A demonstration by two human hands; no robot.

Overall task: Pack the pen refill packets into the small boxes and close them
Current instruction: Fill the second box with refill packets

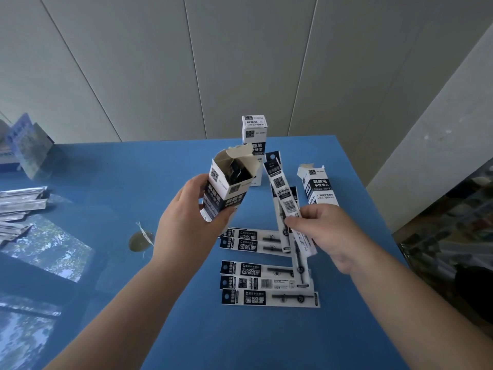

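Note:
My left hand (184, 222) grips a small black-and-white box (226, 188) above the table, tilted, its top flaps open and dark packets visible inside. My right hand (328, 233) pinches a few long refill packets (282, 193) that point up toward the box's mouth. Several more refill packets (266, 284) lie flat on the blue table (160, 169) below my hands. A closed box (254, 132) stands upright at the far edge. Another box (317, 186) with an open top stands at the right.
Silvery wrapped packets (21, 206) lie at the table's left edge. A blue folded card (29, 145) stands at the far left. A small round mark (140, 240) shows on the glossy tabletop. A grey wall is behind, and a cluttered shelf (453, 236) is on the right.

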